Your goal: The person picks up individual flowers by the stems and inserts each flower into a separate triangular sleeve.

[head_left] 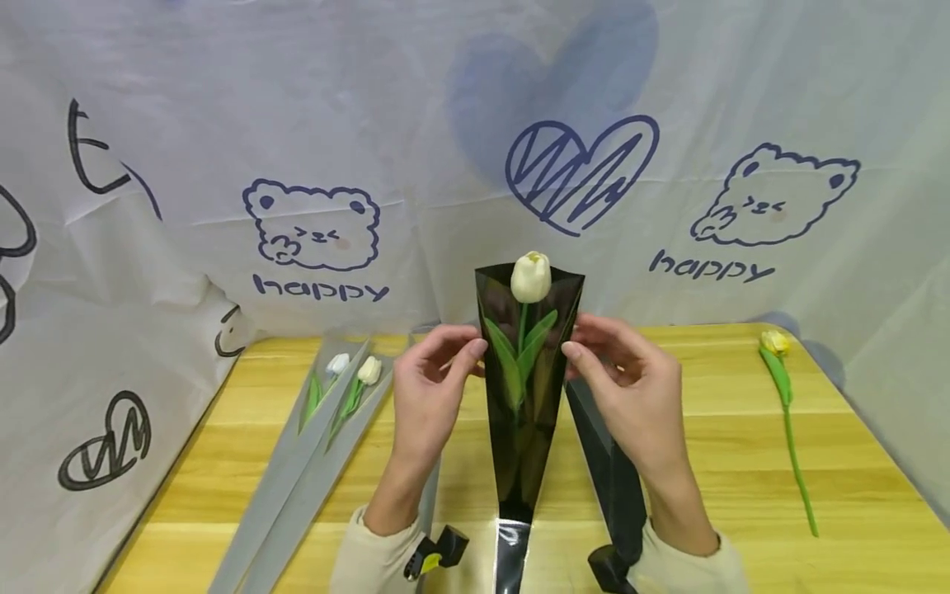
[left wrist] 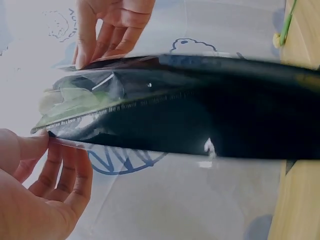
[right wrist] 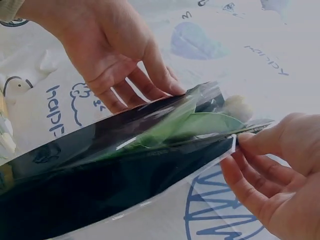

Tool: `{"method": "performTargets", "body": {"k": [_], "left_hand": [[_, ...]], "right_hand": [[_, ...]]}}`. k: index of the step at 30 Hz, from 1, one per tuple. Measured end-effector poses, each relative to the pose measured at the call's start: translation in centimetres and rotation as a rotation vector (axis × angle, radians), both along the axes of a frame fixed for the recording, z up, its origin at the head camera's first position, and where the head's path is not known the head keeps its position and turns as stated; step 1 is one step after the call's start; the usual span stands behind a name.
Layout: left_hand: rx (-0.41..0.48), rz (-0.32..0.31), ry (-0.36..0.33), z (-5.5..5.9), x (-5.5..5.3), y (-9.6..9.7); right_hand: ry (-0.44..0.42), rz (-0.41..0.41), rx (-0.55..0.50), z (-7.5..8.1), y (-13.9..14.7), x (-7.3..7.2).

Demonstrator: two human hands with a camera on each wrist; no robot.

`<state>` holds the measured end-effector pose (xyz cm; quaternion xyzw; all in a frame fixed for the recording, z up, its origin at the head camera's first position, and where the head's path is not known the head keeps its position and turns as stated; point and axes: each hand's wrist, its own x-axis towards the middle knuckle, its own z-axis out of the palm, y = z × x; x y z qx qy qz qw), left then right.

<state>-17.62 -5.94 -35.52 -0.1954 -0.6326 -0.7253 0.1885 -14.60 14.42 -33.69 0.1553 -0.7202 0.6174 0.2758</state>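
A black flower sleeve (head_left: 545,396) with a clear front stands upright before me, wide at the top and narrowing downward. Inside it is a white tulip (head_left: 530,279) with green leaves (head_left: 512,363), its bloom rising to the sleeve's upper rim. My left hand (head_left: 436,388) pinches the sleeve's left edge between thumb and fingers. On the opposite edge, at about the same height, my right hand (head_left: 632,388) pinches likewise. Both wrist views show the thumbs on the sleeve's edges near its mouth, where printed lettering runs along a seam (left wrist: 125,104).
Two grey sleeves (head_left: 297,462) with pale tulips lie on the wooden table (head_left: 712,462) at left. More black sleeves (head_left: 612,470) lie beneath my right forearm. A yellow tulip (head_left: 775,342) lies at far right. A printed white cloth (head_left: 416,107) hangs behind.
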Motion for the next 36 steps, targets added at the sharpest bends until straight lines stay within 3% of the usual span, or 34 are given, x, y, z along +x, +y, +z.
{"method": "performTargets", "body": {"k": [9, 15, 31, 36], "left_hand": [[-0.019, 0.01, 0.025, 1.8, -0.6, -0.6], [-0.018, 0.009, 0.02, 2.2, -0.9, -1.0], [-0.021, -0.012, 0.069, 4.2, -0.6, -1.7], [-0.015, -0.028, 0.047, 4.1, -0.2, -1.8]], "right_hand": [[0.042, -0.02, -0.001, 1.9, 0.1, -0.6], [0.03, -0.01, 0.011, 2.4, 0.2, -0.7], [0.098, -0.008, 0.022, 3.9, -0.1, -0.5], [0.109, 0.007, 0.004, 3.8, -0.2, -0.4]]}}
